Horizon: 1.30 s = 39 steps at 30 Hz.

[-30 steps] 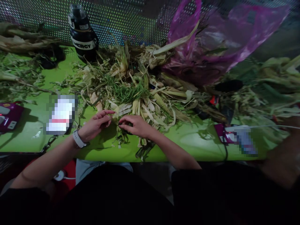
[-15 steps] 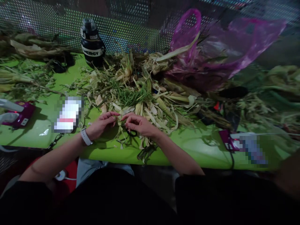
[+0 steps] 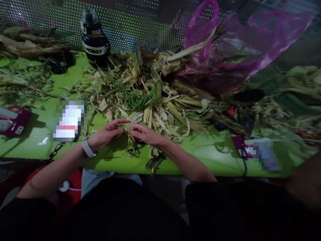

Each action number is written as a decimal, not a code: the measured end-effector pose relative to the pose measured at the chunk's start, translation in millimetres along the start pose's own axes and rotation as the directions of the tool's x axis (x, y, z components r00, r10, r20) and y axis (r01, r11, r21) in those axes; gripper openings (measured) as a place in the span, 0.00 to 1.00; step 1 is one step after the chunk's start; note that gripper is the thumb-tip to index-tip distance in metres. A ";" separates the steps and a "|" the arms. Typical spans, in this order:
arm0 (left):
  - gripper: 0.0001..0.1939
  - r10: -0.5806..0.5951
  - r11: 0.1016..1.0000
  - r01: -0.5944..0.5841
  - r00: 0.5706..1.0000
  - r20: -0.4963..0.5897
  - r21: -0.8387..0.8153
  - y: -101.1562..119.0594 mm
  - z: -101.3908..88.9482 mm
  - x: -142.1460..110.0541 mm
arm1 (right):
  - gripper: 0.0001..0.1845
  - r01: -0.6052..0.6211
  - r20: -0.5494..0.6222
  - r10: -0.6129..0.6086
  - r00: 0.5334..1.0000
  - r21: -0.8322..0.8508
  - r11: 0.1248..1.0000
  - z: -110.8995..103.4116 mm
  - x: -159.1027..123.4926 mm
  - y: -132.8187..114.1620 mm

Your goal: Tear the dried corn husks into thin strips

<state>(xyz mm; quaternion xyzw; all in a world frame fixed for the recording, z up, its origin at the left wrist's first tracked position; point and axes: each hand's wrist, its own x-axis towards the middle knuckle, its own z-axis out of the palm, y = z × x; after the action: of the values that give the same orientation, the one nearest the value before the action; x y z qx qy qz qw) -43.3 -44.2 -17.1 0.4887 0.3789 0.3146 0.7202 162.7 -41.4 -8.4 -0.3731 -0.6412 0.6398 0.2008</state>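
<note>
Held left hand [image 3: 106, 135] half-open, right hand [image 3: 144, 134] nearly pinched at pale plant strands [image 3: 129, 146] on heap's [image 3: 163, 115] near side; could not tell either hold. Perhaps risked snapping strands by over-tugging.

The table [image 3: 203, 155] is lime green, the plant strips [image 3: 147, 100] straw and green, the bag [image 3: 230, 72] pink.

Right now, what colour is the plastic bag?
The plastic bag is translucent pinkish purple, in the head view.
</note>
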 end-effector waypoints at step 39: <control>0.14 0.422 0.903 -0.321 0.792 -0.442 0.286 13.9 16.2 -6.9 | 0.17 0.403 -0.028 -0.435 0.900 -0.327 0.855 0.2 4.9 9.2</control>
<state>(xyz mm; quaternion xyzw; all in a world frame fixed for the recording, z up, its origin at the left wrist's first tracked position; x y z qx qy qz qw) -34.1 -52.9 1.4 0.5250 0.4752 0.5259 0.4711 161.5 -38.9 -18.4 -0.2834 -0.7893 0.4510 0.3054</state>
